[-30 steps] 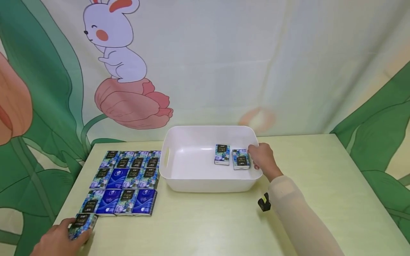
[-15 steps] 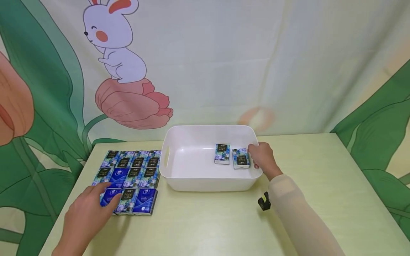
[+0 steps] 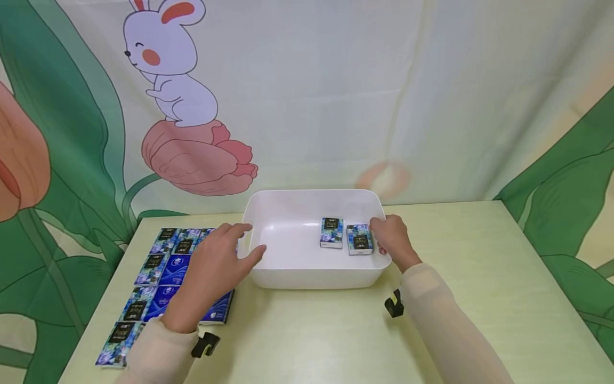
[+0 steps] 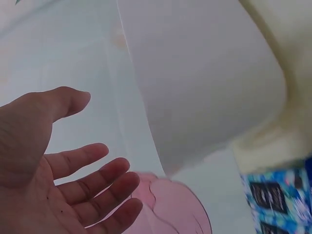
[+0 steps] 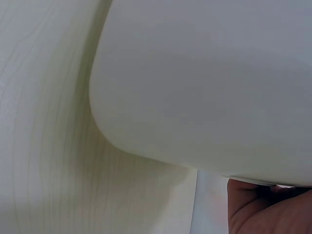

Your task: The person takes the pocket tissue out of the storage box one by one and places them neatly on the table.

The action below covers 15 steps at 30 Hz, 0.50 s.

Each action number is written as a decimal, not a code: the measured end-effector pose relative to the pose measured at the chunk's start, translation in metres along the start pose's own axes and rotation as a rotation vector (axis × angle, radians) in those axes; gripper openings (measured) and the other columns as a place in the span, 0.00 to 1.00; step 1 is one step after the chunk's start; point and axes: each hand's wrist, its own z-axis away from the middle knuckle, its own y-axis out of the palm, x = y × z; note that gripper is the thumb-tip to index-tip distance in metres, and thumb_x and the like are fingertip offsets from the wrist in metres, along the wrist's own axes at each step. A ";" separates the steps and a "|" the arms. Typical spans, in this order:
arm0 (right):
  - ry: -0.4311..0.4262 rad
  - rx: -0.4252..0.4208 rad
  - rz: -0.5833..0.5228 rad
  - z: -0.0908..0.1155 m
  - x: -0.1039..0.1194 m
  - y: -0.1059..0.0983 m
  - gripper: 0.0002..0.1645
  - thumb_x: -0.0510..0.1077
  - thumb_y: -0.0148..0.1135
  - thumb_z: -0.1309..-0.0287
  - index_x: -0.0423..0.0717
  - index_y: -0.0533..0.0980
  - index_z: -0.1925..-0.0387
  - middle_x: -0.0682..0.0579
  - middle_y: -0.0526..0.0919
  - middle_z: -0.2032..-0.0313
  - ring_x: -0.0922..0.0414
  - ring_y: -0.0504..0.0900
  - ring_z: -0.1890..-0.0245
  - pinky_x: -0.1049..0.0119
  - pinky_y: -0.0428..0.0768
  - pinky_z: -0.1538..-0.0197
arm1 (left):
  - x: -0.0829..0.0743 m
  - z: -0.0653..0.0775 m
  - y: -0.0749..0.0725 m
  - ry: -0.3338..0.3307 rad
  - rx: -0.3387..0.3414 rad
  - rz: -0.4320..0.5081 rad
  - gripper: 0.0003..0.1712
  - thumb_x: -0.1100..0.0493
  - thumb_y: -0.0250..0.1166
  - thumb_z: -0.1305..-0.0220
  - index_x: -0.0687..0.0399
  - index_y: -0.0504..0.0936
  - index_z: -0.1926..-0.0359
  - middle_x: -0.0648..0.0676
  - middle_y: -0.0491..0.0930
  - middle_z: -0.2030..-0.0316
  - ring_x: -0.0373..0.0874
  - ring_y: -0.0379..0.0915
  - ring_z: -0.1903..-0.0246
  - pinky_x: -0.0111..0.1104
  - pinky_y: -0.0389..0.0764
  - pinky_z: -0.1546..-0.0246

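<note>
A white plastic bin [image 3: 318, 278] stands on the table, with two floral tissue packs [image 3: 331, 233] lying inside at its right. My right hand [image 3: 397, 241] grips the bin's right side at the handle; in the right wrist view the fingers [image 5: 243, 202] go in at the handle slot under the rim. Close to the bin's left rim, my left hand [image 3: 218, 264] is raised with nothing in it. Its thumb and fingers [image 4: 92, 187] are spread and loosely bent in the left wrist view. Behind the left hand lie rows of tissue packs [image 3: 150, 268], partly hidden by the arm.
The packs, some floral and some plain blue [image 3: 175, 268], lie in rows left of the bin. One floral pack [image 3: 115, 344] forms the front corner of the group. A printed curtain [image 3: 307, 106] hangs behind the table [image 3: 316, 336].
My left hand has let go of the front-left tissue pack and moved up and right, over the rows, to the bin's left rim. My right hand has kept its grip.
</note>
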 end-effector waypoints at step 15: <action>-0.022 -0.003 -0.017 0.001 -0.001 0.000 0.16 0.45 0.48 0.35 0.35 0.73 0.60 0.50 0.68 0.81 0.61 0.64 0.89 0.69 0.68 0.83 | -0.054 -0.066 0.030 -0.035 0.236 -0.058 0.46 0.27 0.60 0.40 0.58 0.78 0.36 0.60 0.80 0.47 0.56 0.78 0.52 0.50 0.81 0.59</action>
